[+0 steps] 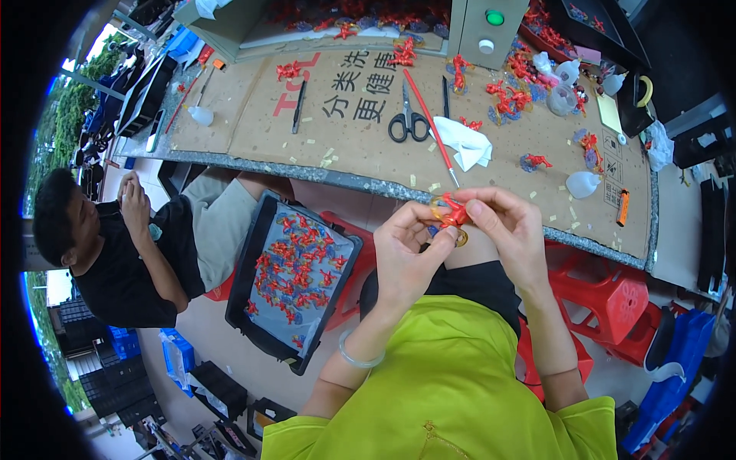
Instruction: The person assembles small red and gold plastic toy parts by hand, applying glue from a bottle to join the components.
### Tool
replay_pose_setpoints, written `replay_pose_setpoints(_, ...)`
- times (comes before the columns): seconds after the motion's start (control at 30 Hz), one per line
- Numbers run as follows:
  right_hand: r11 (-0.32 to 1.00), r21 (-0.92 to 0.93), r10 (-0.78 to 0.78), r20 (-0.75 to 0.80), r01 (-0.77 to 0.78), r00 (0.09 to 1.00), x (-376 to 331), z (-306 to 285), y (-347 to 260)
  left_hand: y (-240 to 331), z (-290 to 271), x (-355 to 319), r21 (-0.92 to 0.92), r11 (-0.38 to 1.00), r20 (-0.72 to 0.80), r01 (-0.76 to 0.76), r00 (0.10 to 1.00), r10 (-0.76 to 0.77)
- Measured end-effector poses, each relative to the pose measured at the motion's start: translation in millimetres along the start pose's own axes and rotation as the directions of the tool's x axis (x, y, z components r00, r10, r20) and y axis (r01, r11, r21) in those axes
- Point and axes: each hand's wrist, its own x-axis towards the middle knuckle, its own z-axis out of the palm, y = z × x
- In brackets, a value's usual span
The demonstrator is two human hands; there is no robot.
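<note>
A small red figurine with yellow and blue translucent parts is held in both hands at the near edge of the desk, above the person's lap. The left hand is nearly closed, its thumb and fingers pinching the figurine from the left and below; the right hand grips the opposite side between thumb and forefinger, the remaining fingers curled. The fingers partly hide the piece. A pale bracelet encircles the left forearm.

Cardboard covers the desk. Beyond the hands, a red-handled brush lies with its tip toward them, partly beside a crumpled white cloth; black-handled scissors lie just left of the brush. To the right are a white bottle, an orange cutter and, farther back, a clear cup near a cluster of similar red pieces. A grey housing with a green button stands at the far side.

Left of the person, below desk level, a black tray with a pale liner carries many red, yellow and blue pieces. A co-worker in a black shirt sits beyond it, hands raised together; what they hold, if anything, cannot be told. Red stools stand at right.
</note>
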Motion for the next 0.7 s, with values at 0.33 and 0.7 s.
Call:
replay_pose_setpoints(0.33,0.938,-0.089,0.348,0.255,-0.336,0.902,53,-28,0,-7,-1,18,0.339,0.941,0.008,0.013,1.0,-0.017)
replay_pose_setpoints(0.7,0.96,0.004,0.271,0.229,-0.28,0.935,58,-34,5,-5,4,29,0.306,0.951,0.047,0.05,0.997,-0.068)
